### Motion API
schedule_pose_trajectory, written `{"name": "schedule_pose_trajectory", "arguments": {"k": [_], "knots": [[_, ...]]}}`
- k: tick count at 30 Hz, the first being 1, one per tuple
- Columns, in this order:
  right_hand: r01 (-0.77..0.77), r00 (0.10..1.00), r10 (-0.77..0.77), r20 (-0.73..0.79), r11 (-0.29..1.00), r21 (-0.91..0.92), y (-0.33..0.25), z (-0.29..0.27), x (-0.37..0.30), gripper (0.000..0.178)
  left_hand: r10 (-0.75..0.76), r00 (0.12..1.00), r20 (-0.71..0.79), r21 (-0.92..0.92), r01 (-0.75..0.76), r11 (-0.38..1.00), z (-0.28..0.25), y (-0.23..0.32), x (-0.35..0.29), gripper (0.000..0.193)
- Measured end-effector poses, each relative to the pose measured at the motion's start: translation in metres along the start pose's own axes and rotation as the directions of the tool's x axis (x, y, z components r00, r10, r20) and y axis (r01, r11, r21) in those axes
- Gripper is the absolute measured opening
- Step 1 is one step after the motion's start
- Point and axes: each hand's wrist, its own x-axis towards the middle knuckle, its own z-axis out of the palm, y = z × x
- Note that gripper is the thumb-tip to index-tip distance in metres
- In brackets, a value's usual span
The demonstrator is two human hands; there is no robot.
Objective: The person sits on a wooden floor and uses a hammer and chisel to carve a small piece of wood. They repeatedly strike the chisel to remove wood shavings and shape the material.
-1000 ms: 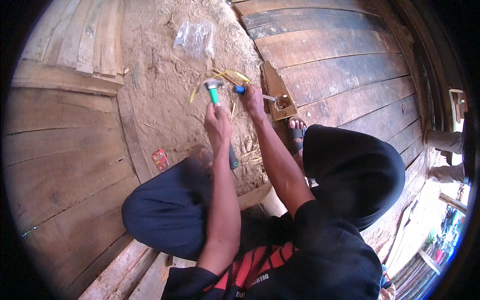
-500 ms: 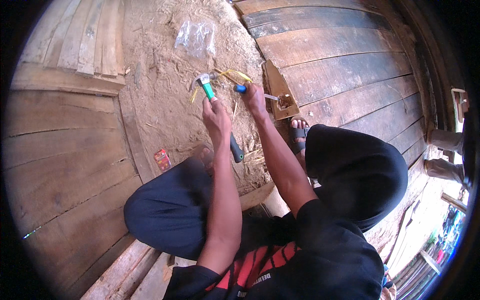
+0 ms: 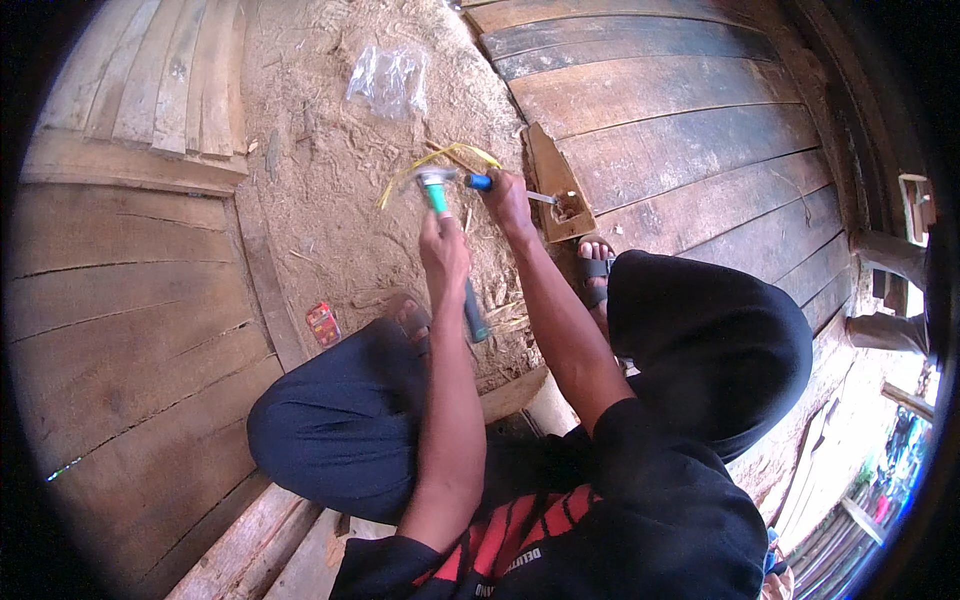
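My left hand (image 3: 444, 248) is wrapped round a claw hammer (image 3: 436, 197) with a green neck and dark grip. The hammer's head is slightly blurred and lies just left of the butt of a chisel (image 3: 479, 182); whether they touch I cannot tell. Closed round the chisel's blue handle is my right hand (image 3: 509, 206). The metal blade sticks out rightward, its tip in a rough hollow cut in a tapered wooden block (image 3: 547, 165). Wood chips lie in that hollow. Behind the hammer head a thin yellow strip (image 3: 484, 156) curves over the ground.
Sandy ground strewn with shavings holds a clear plastic bag (image 3: 388, 82) and a small red packet (image 3: 323, 325). Wooden planks (image 3: 130, 290) flank the left, and more boards (image 3: 690, 140) the right. My sandalled foot (image 3: 595, 268) is close to the block. Another person's legs (image 3: 890, 333) show far right.
My left hand has swung the hammer to the right, bringing its head close to the chisel's butt. The chisel, my right hand and the block stay nearly in place.
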Motion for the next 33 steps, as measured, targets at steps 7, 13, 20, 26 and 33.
{"name": "schedule_pose_trajectory", "arguments": {"k": [7, 13, 20, 26, 33], "knots": [[-0.016, 0.997, 0.017, 0.078, 1.0, -0.007, 0.006, -0.009, -0.004, 0.007, 0.13, 0.992, -0.008, 0.128, -0.128, 0.983, -0.002, -0.007, -0.003, 0.029], [-0.01, 0.992, -0.004, 0.125, 0.994, 0.107, 0.003, -0.055, -0.019, 0.013, -0.107, 0.991, 0.079, -0.056, 0.112, 0.992, -0.003, -0.005, -0.024, 0.021], [-0.272, 0.959, 0.283, -0.032, 0.943, 0.192, 0.001, -0.12, -0.013, 0.028, -0.307, 0.947, 0.09, -0.338, 0.319, 0.886, -0.008, -0.056, -0.02, 0.022], [-0.458, 0.774, 0.593, -0.22, 0.765, 0.452, 0.09, -0.144, -0.054, 0.029, -0.256, 0.941, 0.22, -0.325, 0.319, 0.89, 0.012, -0.062, -0.034, 0.023], [-0.445, 0.746, 0.614, -0.258, 0.747, 0.493, 0.061, -0.16, -0.07, 0.03, -0.275, 0.916, 0.292, -0.297, 0.36, 0.884, 0.026, -0.058, -0.047, 0.024]]}}
